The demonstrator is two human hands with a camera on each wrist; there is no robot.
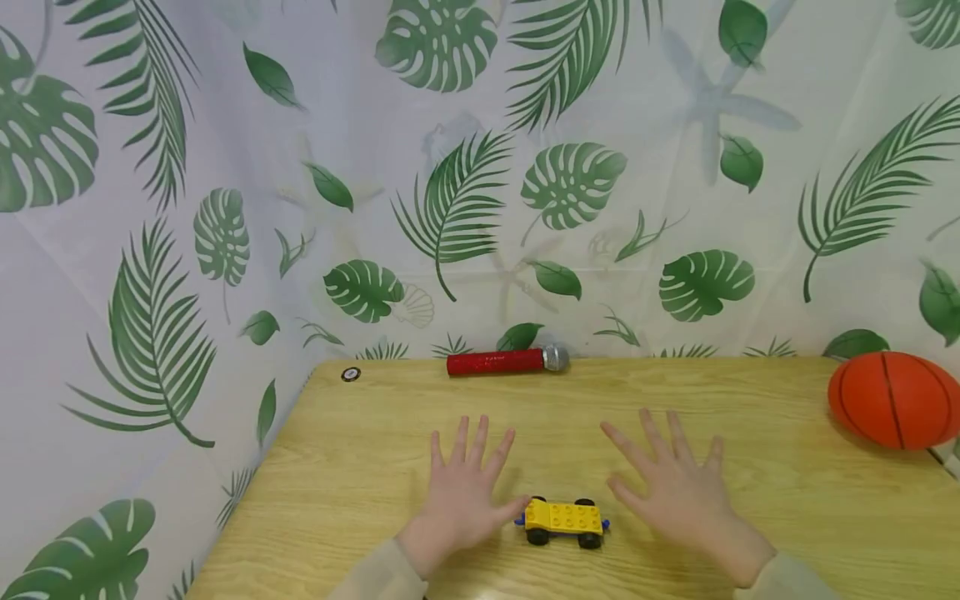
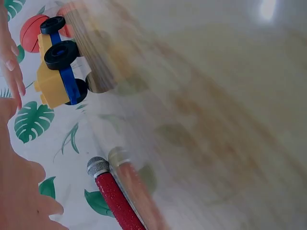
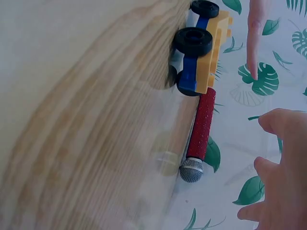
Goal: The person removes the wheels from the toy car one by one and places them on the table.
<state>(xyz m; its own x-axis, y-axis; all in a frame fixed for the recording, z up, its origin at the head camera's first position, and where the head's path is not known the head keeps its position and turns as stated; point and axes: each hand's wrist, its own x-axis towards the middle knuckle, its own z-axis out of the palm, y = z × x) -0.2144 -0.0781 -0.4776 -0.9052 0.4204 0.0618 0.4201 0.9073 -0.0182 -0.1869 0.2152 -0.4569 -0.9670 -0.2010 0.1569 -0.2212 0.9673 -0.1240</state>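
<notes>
A small yellow toy car (image 1: 564,518) with studs on top, black wheels and a blue base stands on the wooden table between both hands. My left hand (image 1: 461,498) is spread to the left of the car, its thumb tip close to the car's left end; whether they touch I cannot tell. On the other side, my right hand (image 1: 675,492) has its fingers spread too, a short gap from the car. Both hands hold nothing. In the left wrist view the car (image 2: 55,72) appears sideways, and the right wrist view also shows the car (image 3: 201,50).
A red toy microphone (image 1: 498,362) with a silver head lies along the table's back edge. Left of it is a small round black-and-white disc (image 1: 351,375). An orange-red ball (image 1: 896,400) with black lines sits at the right edge. A leaf-printed cloth (image 1: 480,208) hangs behind.
</notes>
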